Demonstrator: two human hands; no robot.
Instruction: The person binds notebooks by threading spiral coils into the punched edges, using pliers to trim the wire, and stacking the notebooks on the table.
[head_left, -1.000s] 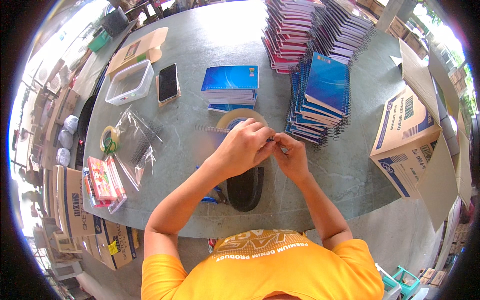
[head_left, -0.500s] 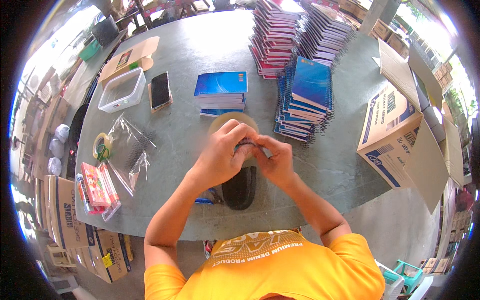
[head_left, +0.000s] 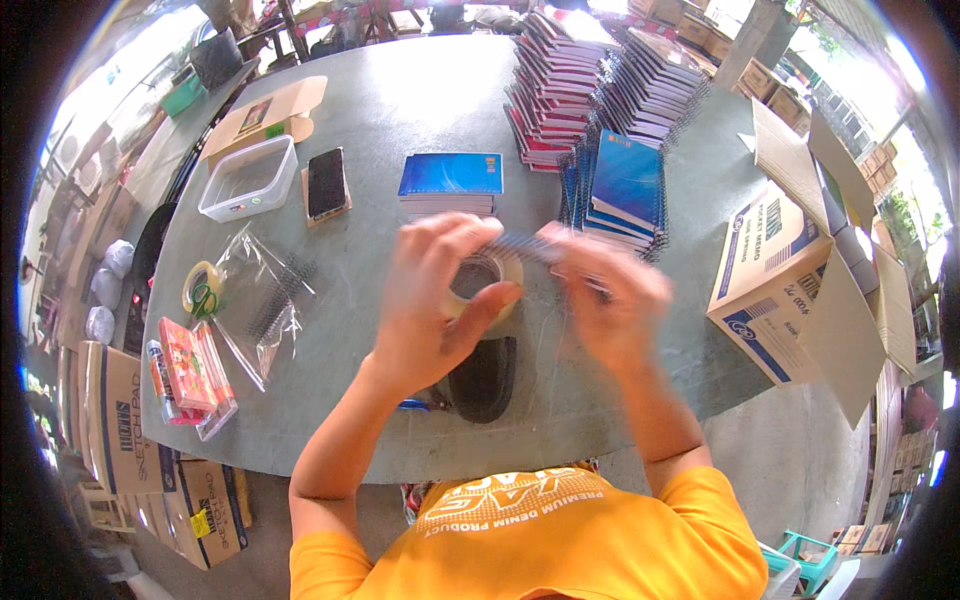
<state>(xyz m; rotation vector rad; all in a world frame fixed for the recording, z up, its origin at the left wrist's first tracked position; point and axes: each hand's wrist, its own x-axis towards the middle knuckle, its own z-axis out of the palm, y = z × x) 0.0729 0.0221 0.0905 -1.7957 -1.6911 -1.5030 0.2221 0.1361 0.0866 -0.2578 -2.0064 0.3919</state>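
My left hand (head_left: 425,300) is over the table with its thumb spread away from the fingers. Its fingertips are at one end of a thin dark strip that looks like a spiral wire (head_left: 528,247). My right hand (head_left: 615,295), smeared by motion, has its fingers closed on the other end. Below the hands lies a roll of tape (head_left: 512,272), partly covered by the left hand. A black rounded object (head_left: 482,382) sits nearer to me. Just beyond the hands is a short stack of blue notebooks (head_left: 451,175).
Tall stacks of spiral notebooks (head_left: 560,85) and blue ones (head_left: 628,175) stand right of centre. An open carton (head_left: 765,275) is at the right edge. Leftward lie a clear tub (head_left: 250,180), a phone (head_left: 326,184), plastic wrap (head_left: 262,300), green scissors (head_left: 204,298) and red packs (head_left: 188,365).
My hands were close together over the tape roll. They have moved apart, the right one outward, and the dark strip now stretches between them. The left thumb has spread.
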